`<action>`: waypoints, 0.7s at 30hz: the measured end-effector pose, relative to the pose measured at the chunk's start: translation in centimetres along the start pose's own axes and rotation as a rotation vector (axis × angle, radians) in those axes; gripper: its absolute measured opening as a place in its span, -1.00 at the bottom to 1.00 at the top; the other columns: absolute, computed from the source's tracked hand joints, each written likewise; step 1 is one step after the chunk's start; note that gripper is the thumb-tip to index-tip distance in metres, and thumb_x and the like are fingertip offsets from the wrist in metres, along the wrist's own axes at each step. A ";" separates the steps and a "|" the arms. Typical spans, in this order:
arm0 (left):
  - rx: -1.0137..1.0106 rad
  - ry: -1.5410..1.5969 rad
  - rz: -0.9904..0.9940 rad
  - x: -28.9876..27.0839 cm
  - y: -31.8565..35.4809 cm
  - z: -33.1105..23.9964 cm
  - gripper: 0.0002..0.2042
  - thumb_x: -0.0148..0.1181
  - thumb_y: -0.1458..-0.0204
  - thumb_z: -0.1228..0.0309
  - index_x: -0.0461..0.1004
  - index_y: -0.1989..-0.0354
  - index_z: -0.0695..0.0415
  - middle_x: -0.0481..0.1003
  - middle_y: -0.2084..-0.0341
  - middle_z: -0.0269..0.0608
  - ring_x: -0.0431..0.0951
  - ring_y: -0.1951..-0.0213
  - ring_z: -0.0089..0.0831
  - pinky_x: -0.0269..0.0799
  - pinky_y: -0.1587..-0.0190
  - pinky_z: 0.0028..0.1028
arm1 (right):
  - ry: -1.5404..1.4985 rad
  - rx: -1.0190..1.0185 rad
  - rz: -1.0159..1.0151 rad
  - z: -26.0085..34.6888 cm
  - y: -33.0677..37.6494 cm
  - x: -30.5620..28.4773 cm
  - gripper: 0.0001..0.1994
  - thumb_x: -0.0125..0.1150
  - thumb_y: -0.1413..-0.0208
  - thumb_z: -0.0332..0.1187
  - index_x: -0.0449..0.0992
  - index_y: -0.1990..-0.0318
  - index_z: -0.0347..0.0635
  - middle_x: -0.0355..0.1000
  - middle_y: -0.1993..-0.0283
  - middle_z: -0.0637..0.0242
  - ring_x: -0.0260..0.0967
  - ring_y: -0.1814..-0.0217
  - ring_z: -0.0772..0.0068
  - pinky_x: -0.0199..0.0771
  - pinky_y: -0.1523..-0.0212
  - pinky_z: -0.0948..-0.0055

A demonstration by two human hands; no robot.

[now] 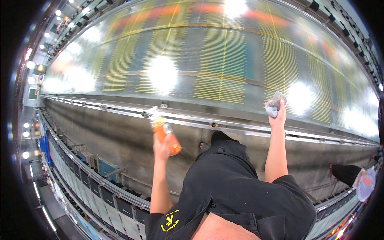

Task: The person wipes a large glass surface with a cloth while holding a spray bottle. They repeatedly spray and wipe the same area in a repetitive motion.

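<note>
- An orange spray bottle (166, 134) is being gripped in the left hand (161, 150).
- A grey cloth (275, 104) is being pinched by the right hand (279, 117) against the glossy panel (224, 60); wiping is judged underway, calling for steady pressure.

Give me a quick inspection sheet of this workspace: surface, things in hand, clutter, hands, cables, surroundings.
Surface: large glossy panel with yellow and green grid lines, bright light glare on it; metal rail along its lower edge.
Job's things: orange spray bottle and grey cloth.
Clutter: nothing seen.
Grippers: left hand grips the spray bottle below the rail; right hand presses the cloth against the panel's lower part.
Cables: nothing seen.
Surroundings: row of dark modules along a frame at lower left; another person's dark sleeve at the right edge; ceiling lights at far left.
</note>
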State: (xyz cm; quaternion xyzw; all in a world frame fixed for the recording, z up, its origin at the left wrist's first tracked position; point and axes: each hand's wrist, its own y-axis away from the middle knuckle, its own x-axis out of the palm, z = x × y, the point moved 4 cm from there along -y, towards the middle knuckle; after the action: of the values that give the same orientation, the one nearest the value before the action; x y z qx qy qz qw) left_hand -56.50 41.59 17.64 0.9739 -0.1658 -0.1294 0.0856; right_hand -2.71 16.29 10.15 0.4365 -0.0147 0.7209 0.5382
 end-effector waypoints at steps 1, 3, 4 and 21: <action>-0.105 0.020 0.173 2.5 -1.9 -1.4 -0.50 0.31 -0.31 0.21 0.40 -0.30 0.25 0.59 0.01 -0.16 0.61 0.00 -0.37 0.54 -0.09 -0.34 | -0.006 0.010 -0.006 -1.3 -0.8 1.9 -0.64 0.14 -0.45 -0.20 0.44 -0.23 -0.21 0.59 -0.01 0.05 0.63 0.06 0.01 0.68 0.02 -0.04; -0.219 -0.193 0.434 7.6 -4.8 -6.0 -0.42 0.31 -0.27 0.02 0.47 -0.22 0.28 0.63 0.05 -0.08 0.64 0.02 -0.32 0.54 -0.08 -0.32 | -0.041 0.056 -0.019 -3.3 -2.6 5.4 -0.64 0.15 -0.46 -0.22 0.43 -0.25 -0.20 0.59 0.00 0.06 0.63 0.08 -0.01 0.70 0.03 -0.13; -0.227 -0.424 0.520 9.5 -6.3 -8.4 -0.36 0.31 -0.22 -0.10 0.53 -0.15 0.30 0.65 0.08 -0.02 0.66 0.04 -0.28 0.54 -0.07 -0.30 | -0.041 0.042 -0.001 -3.9 -3.2 7.7 -0.64 0.16 -0.45 -0.23 0.43 -0.26 -0.21 0.58 0.00 0.07 0.63 0.08 0.00 0.70 0.04 -0.10; 0.009 -1.029 0.757 20.6 -18.6 -17.3 -0.27 0.23 -0.05 -0.38 0.69 0.11 0.17 0.68 0.37 -0.01 0.68 0.25 -0.06 0.54 0.15 -0.17 | -0.078 -0.054 -0.170 -3.5 -7.1 6.1 -0.67 0.28 -0.40 -0.27 0.53 -0.21 -0.21 0.58 -0.06 0.30 0.57 -0.07 0.33 0.61 -0.07 0.24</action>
State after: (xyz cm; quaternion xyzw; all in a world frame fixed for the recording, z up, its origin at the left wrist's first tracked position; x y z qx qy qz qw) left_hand -27.29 53.92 25.60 0.6615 -0.5188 -0.5406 0.0310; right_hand 0.45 25.63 8.73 0.4492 -0.0179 0.6544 0.6080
